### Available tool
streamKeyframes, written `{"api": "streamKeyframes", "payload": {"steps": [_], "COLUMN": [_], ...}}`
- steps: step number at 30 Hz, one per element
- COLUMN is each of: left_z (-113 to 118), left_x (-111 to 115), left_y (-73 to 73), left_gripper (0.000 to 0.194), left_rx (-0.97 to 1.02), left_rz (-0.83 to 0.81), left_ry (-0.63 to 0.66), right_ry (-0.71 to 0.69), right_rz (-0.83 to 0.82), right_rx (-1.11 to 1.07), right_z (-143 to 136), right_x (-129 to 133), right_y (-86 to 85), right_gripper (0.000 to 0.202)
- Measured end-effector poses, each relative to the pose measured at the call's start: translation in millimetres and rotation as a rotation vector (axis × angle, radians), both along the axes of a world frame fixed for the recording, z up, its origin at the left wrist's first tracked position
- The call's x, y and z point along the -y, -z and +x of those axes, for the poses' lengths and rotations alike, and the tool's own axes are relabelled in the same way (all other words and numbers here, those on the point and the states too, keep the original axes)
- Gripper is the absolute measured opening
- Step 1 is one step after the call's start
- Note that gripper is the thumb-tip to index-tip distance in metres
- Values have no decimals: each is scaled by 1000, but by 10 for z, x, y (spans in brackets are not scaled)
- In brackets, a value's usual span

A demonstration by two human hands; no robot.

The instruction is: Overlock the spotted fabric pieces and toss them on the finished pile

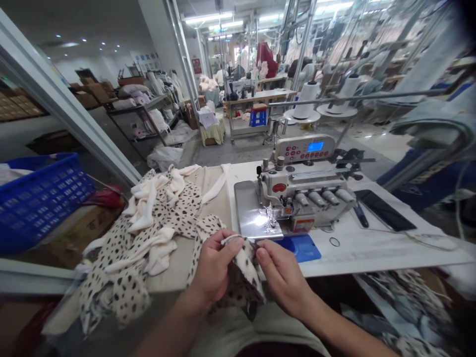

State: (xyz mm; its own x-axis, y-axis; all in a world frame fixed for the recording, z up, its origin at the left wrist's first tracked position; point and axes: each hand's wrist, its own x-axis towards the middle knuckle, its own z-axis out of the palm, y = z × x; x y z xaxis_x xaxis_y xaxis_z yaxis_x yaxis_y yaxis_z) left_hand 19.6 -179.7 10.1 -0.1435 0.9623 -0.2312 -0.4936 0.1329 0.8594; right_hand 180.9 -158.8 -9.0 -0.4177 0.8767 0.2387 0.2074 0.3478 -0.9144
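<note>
My left hand [213,267] is closed on the upper left edge of a cream fabric piece with dark spots [245,265], thumb on top. Opposite it, my right hand [280,272] pinches the upper right edge of the same piece. The cloth hangs between both hands, just in front of the table's near edge. Right behind them stands a white sewing machine [278,178] with a shiny metal plate [253,213]. More spotted fabric with cream strips [159,213] lies heaped at the left of the table.
A blue basket [40,198] stands at the far left. On the table's right are a dark phone-like slab [385,210], a small dark tool [360,215] and a black ring [334,242]. Thread cones [308,101] stand behind the machine.
</note>
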Motion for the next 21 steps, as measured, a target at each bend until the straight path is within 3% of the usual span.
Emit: {"api": "streamKeyframes", "payload": {"steps": [12, 14, 17, 21], "left_z": [4, 18, 23, -3], "left_x": [39, 37, 41, 63], "left_y": [89, 65, 22, -27], "left_gripper": [25, 25, 25, 26], "left_rx": [-137, -110, -74, -48], "left_rz": [44, 35, 21, -27], "left_ry": [45, 47, 10, 4], "right_ry": [91, 125, 151, 18], "right_rz": [87, 13, -223, -579], "right_rx": [0, -72, -308, -589], "right_z": [-56, -55, -48, -21], "right_x": [16, 16, 17, 82], "right_y": [-28, 25, 76, -19], "right_gripper": [39, 41, 40, 42]}}
